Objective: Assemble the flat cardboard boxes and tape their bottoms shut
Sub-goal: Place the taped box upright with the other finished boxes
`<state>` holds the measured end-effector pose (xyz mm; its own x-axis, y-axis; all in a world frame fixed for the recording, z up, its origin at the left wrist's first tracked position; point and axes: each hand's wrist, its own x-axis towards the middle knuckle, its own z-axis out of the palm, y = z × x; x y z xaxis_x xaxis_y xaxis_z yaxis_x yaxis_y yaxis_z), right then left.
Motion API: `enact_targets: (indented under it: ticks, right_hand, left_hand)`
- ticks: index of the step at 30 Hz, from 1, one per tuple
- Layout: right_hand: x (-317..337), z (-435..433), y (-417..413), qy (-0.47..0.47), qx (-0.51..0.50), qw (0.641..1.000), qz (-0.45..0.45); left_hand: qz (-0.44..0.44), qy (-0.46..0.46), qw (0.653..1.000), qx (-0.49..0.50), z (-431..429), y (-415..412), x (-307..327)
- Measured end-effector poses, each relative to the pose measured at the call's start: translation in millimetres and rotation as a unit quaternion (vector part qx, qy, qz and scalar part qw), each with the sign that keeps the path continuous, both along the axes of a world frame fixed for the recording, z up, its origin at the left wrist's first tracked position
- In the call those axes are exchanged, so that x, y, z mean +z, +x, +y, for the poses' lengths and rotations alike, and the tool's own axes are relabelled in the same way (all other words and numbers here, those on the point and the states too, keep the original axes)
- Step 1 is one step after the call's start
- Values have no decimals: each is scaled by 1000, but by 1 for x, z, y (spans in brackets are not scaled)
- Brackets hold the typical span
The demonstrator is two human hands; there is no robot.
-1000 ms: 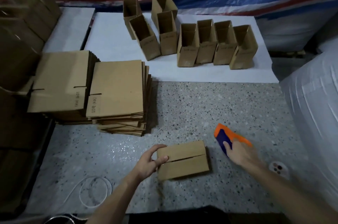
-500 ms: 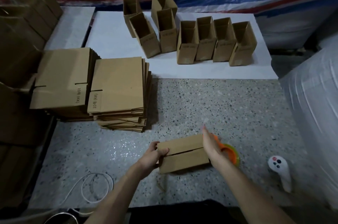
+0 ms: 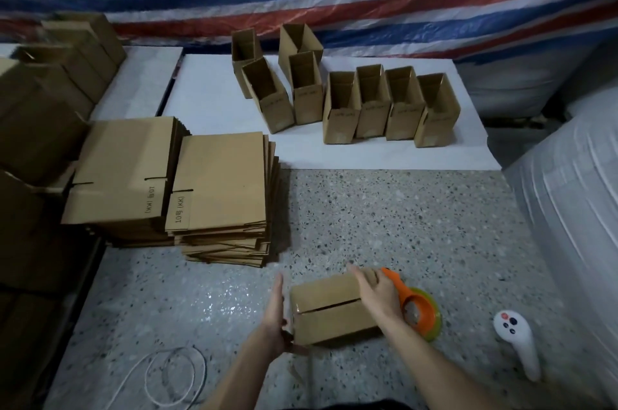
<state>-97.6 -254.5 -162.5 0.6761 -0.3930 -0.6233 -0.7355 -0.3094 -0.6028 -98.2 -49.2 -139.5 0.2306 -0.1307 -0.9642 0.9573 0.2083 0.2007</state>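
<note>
Hands first: my left hand [image 3: 277, 312] is flat, fingers straight, pressed against the left end of the box [image 3: 329, 309]. My right hand [image 3: 376, 292] lies stretched over its right end, fingers straight. The orange tape dispenser [image 3: 419, 312] sits touching the box just behind that palm; I see no fingers curled round it.

The box lies bottom-up on the speckled desk [image 3: 384, 209], close to me. Its two flaps are folded in, and the seam between them shows as a dark open line. I judge this one folded but not yet taped, so the strip along the seam is the step in hand.

Further out, eight assembled boxes [image 3: 371, 105] stand upright and open-topped on a white sheet [image 3: 207, 98] at the back. I take these as done, though their bottoms are hidden. Two stacks of flat cardboard [image 3: 220, 182] wait at my left, both many sheets deep, so most of the work looks to be ahead. More brown boxes [image 3: 57, 75] sit in shadow far left; I cannot tell their state.
</note>
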Motion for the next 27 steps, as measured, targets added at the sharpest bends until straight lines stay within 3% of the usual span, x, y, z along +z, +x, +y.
enact_targets:
  ticks: [2,4,8,12,14,22,27]
  right_hand:
    - [0,-6,-1,28,-13,999,-43]
    - [3,-13,-3,74,-16,993,-96]
    - [7,-25,4,149,-1,980,-131]
    - [14,-16,21,117,100,980,-128]
    - [7,-3,30,154,123,971,-133]
    - [-43,23,81,118,118,972,-168]
    - [-68,33,141,89,89,974,-188]
  left_hand:
    - [57,-45,996,42,13,8,2]
    - [47,-59,996,45,21,14,3]
    - [-151,24,988,-30,14,33,17]
    - [-419,141,894,-75,-9,45,19]
    - [-480,151,858,-106,-17,46,10]
    - [-441,209,866,-105,-22,76,-48]
    - [-454,220,862,-43,-36,125,-61]
